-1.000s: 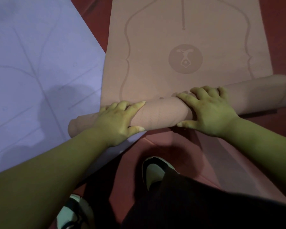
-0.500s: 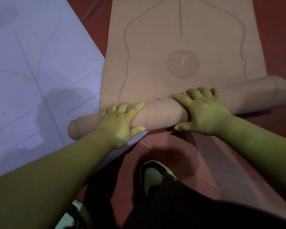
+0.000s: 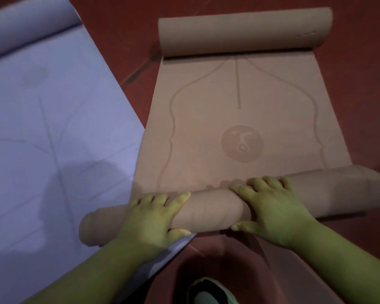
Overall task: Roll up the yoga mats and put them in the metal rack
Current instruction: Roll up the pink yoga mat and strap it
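A tan yoga mat (image 3: 206, 128) with a round logo lies on the floor ahead of me. Its near end is wound into a roll (image 3: 211, 211) that runs left to right. My left hand (image 3: 154, 218) grips the roll left of the middle, fingers over the top and thumb on the near side. My right hand (image 3: 274, 213) grips it the same way just right of the middle. The mat's far end (image 3: 239, 34) curls up into a loose tube. The metal rack is not in view.
A purple yoga mat (image 3: 53, 128) lies spread out on the left, its far end curled; the tan roll's left end overlaps its edge. Red floor (image 3: 123, 29) shows between the mats. My shoe (image 3: 208, 292) is at the bottom edge.
Both hands have pushed the roll a little farther along the tan mat. The view has tilted up, so the mat's curled far end now shows.
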Available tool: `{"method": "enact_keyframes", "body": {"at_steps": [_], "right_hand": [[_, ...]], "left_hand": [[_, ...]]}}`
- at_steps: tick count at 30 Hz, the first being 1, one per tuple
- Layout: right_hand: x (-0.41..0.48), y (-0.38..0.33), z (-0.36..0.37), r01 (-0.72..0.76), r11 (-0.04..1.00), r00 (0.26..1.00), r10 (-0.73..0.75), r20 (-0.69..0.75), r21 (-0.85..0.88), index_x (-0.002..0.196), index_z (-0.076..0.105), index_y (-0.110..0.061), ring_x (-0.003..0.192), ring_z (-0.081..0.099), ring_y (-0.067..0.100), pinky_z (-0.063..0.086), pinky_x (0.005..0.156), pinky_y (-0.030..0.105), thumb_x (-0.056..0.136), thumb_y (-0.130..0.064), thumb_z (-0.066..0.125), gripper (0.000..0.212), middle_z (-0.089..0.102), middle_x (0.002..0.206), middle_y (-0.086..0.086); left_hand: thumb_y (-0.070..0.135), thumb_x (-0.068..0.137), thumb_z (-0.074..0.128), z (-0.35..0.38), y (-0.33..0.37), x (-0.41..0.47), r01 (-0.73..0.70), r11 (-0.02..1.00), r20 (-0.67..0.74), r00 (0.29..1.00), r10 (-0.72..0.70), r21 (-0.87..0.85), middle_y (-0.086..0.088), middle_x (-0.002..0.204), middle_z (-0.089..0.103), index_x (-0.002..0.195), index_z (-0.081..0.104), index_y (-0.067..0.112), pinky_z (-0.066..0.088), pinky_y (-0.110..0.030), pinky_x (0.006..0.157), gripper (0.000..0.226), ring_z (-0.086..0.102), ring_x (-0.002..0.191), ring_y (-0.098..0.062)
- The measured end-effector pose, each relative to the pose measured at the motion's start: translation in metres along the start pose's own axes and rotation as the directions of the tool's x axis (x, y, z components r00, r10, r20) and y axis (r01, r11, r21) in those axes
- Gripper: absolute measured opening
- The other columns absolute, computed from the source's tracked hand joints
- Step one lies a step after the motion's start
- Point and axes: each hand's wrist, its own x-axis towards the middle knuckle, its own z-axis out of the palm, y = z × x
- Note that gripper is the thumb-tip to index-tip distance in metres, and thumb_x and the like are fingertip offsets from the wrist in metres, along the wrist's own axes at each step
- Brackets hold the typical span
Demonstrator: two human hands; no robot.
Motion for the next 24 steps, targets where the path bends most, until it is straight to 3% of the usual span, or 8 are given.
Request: {"method": "enact_keyframes", "body": {"at_steps": [5, 8, 11, 14, 19, 24], "right_hand": [[-0.008, -0.014, -0.012, -0.035, 0.998, 0.985, 0.027, 0.172, 0.044, 0.151, 0.034, -0.046, 0.124, 0.051, 0.028, 0.031, 0.107, 0.058, 0.062, -0.098, 0.034, 0.103, 0.056, 0.137, -0.003], [-0.01, -0.016, -0.015, -0.028, 0.999, 0.969, 0.017, 0.246, 0.038, 0.155, 0.019, -0.048, 0.132, 0.042, 0.025, 0.025, 0.112, 0.053, 0.061, -0.099, 0.028, 0.107, 0.046, 0.146, -0.007], [-0.005, -0.017, -0.013, -0.022, 0.999, 0.965, 0.009, 0.26, 0.044, 0.155, 0.016, -0.047, 0.132, 0.042, 0.024, 0.026, 0.112, 0.053, 0.062, -0.1, 0.03, 0.109, 0.045, 0.147, -0.007], [0.002, -0.015, -0.014, -0.015, 0.998, 0.958, -0.001, 0.285, 0.055, 0.156, 0.012, -0.048, 0.132, 0.042, 0.024, 0.027, 0.112, 0.052, 0.063, -0.101, 0.033, 0.109, 0.044, 0.145, -0.008], [0.006, -0.013, -0.013, -0.018, 0.998, 0.951, -0.002, 0.308, 0.06, 0.156, 0.01, -0.047, 0.131, 0.042, 0.024, 0.028, 0.112, 0.052, 0.061, -0.102, 0.03, 0.111, 0.044, 0.145, -0.008], [0.007, -0.015, -0.015, -0.012, 0.998, 0.966, -0.005, 0.259, 0.062, 0.156, 0.014, -0.047, 0.134, 0.04, 0.025, 0.026, 0.114, 0.053, 0.059, -0.101, 0.026, 0.111, 0.042, 0.148, -0.008]], "left_hand": [[0.085, 0.076, 0.04, -0.01, -0.009, -0.012, -0.026, 0.999, 0.069, 0.997, 0.028, -0.03, 0.008, 0.097, 0.065, 0.145, 0.045, 0.04, 0.054, -0.039, 0.07, 0.082, 0.066, 0.085, -0.022], [0.09, 0.073, 0.029, -0.018, -0.01, -0.013, 0.024, 0.996, 0.253, 0.967, -0.003, -0.083, 0.009, 0.121, 0.059, 0.154, 0.024, 0.049, 0.046, -0.04, 0.09, 0.09, 0.058, 0.11, -0.022], [0.092, 0.068, 0.021, -0.016, -0.012, -0.009, 0.063, 0.993, 0.368, 0.93, -0.022, -0.101, 0.012, 0.135, 0.047, 0.155, 0.003, 0.054, 0.038, -0.037, 0.103, 0.097, 0.045, 0.127, -0.017], [0.092, 0.07, 0.028, -0.017, -0.013, -0.008, 0.073, 0.984, 0.363, 0.932, -0.01, -0.162, 0.012, 0.137, 0.044, 0.153, -0.004, 0.057, 0.035, -0.037, 0.106, 0.095, 0.042, 0.129, -0.016], [0.089, 0.076, 0.036, -0.006, -0.004, -0.017, 0.023, 0.986, 0.202, 0.979, 0.01, -0.163, 0.005, 0.131, 0.051, 0.154, 0.006, 0.054, 0.044, -0.044, 0.099, 0.091, 0.052, 0.122, -0.023], [0.089, 0.072, 0.023, -0.008, -0.011, -0.01, 0.068, 0.984, 0.307, 0.951, -0.013, -0.167, 0.012, 0.142, 0.039, 0.152, -0.006, 0.059, 0.033, -0.037, 0.109, 0.09, 0.039, 0.133, -0.016]]}}
